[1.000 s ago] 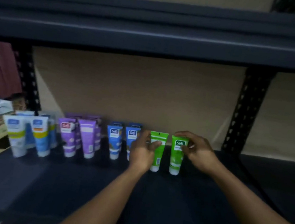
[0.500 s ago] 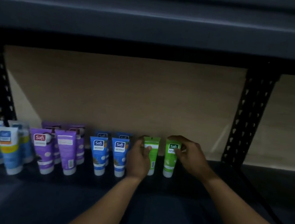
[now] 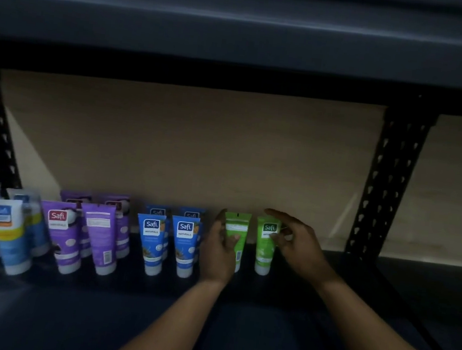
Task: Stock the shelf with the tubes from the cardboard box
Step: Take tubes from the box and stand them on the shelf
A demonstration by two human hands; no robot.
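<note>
Two green tubes stand upright, cap down, near the back of the dark shelf board [image 3: 69,317]. My left hand [image 3: 219,255] holds the left green tube [image 3: 239,224], its thumb on the tube's front and its fingers at the left edge. To the right, my right hand [image 3: 298,244] hovers beside the right green tube [image 3: 265,245] with fingers spread. Its thumb tip touches the tube's right edge, and the index finger is raised above the tube's top. The cardboard box is out of view.
Left of the green pair stand blue tubes [image 3: 153,242], purple tubes [image 3: 59,231] and white-and-blue tubes [image 3: 7,231] in rows. An upper shelf [image 3: 240,32] hangs low overhead. A perforated black post [image 3: 386,187] rises at the right, with bare board before it.
The fingers of my right hand have lifted off the right green tube and spread. My left hand keeps its hold on the left green tube. The view has moved closer.
</note>
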